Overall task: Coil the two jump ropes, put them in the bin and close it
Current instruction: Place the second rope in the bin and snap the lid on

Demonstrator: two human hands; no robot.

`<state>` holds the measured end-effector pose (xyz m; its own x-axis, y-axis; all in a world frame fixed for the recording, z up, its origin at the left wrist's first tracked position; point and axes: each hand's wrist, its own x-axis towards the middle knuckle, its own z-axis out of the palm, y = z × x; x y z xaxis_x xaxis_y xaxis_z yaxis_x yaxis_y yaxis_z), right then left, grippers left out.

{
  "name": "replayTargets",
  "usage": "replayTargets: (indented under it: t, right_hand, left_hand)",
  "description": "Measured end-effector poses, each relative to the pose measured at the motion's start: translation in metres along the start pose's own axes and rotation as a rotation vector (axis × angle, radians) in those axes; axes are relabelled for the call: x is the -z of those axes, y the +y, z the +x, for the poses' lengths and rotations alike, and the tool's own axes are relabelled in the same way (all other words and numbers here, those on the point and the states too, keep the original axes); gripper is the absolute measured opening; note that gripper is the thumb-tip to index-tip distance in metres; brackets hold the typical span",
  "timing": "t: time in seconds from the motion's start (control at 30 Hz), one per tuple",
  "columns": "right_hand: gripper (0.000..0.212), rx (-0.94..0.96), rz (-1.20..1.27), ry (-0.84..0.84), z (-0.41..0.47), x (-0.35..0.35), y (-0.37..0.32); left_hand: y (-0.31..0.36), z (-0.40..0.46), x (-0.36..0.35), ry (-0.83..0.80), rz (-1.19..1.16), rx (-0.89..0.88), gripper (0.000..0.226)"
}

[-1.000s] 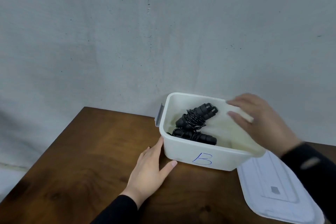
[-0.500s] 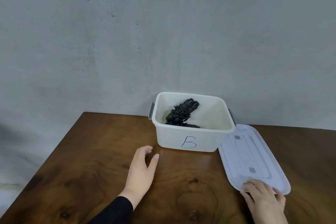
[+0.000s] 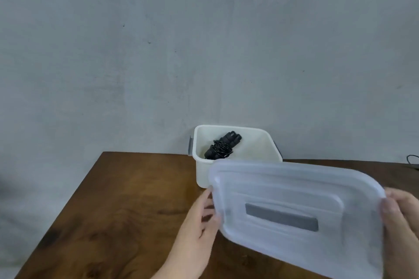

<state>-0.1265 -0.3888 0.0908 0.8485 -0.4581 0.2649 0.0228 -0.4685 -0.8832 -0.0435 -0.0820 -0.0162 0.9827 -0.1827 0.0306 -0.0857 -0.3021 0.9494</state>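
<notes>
A white bin (image 3: 200, 172) stands open at the table's far edge against the wall. Inside it lies a black coiled jump rope (image 3: 223, 146); a second rope is not visible from here. A translucent white lid (image 3: 294, 215) with a grey strip hovers above the table in front of the bin, tilted, and hides the bin's front wall. My left hand (image 3: 199, 229) grips the lid's left edge. My right hand (image 3: 401, 217) grips its right edge.
The brown wooden table (image 3: 124, 210) ends at its left edge near the grey wall (image 3: 204, 41). A thin black cable (image 3: 411, 161) lies at the far right of the table.
The lid lay flat on the table right of the bin. Both hands have taken hold of it and lifted it in front of the bin. The view has pulled back.
</notes>
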Motion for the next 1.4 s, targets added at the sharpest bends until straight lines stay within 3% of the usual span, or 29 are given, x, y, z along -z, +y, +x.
replayTargets:
  t: [0.07,0.23,0.3,0.4,0.53,0.7,0.77,0.9,1.0,1.13,1.23,1.3,1.33,1.4]
  right_hand:
    - [0.043,0.004,0.017,0.013,0.010,-0.030,-0.018]
    - [0.031,-0.313,0.451,-0.267,0.076,-0.073,-0.021]
    - [0.027,-0.303,0.431,-0.364,0.106,-0.083,-0.002]
    - [0.026,-0.266,0.208,-0.490,0.139,-0.098,0.030]
    - [0.016,-0.165,-0.079,-0.371,0.177,-0.121,0.045]
    - [0.026,-0.156,-0.200,-0.371,0.198,-0.149,0.073]
    - [0.019,-0.112,-0.193,-0.372,0.199,-0.154,0.083]
    - [0.049,-0.046,-0.353,-0.358,0.199,-0.158,0.081]
    - [0.047,-0.013,-0.390,-0.344,0.194,-0.156,0.082]
    - [0.021,0.001,-0.419,-0.366,0.197,-0.151,0.079]
    - [0.042,0.033,-0.538,-0.321,0.204,-0.157,0.076]
    - [0.045,0.061,-0.609,-0.278,0.205,-0.160,0.077]
    - [0.046,0.056,-0.583,-0.277,0.205,-0.162,0.081]
    - [0.049,0.004,-0.482,-0.304,0.203,-0.163,0.082]
  left_hand:
    - [0.006,0.014,0.015,0.201,-0.113,0.069,0.032]
    - [0.035,0.059,0.042,0.275,-0.247,0.141,0.017]
    - [0.048,0.088,0.042,0.338,-0.273,0.155,0.019]
    - [0.060,0.141,0.040,0.345,-0.241,0.185,0.020]
    - [0.047,0.199,0.035,0.321,-0.021,0.213,0.024]
    - [0.022,0.234,0.041,0.331,0.275,0.169,0.040]
    - [0.013,0.237,0.042,0.322,0.346,0.153,0.045]
    - [0.006,0.225,0.044,0.285,0.330,0.234,0.044]
    - [0.005,0.208,0.041,0.265,0.227,0.321,0.042]
    - [0.007,0.194,0.043,0.261,0.217,0.334,0.048]
    - [0.006,0.200,0.045,0.303,0.389,0.319,0.051]
    - [0.003,0.202,0.041,0.351,0.492,0.275,0.035]
    - [0.002,0.202,0.040,0.377,0.449,0.275,0.031]
    - [0.003,0.202,0.040,0.369,0.187,0.381,0.049]
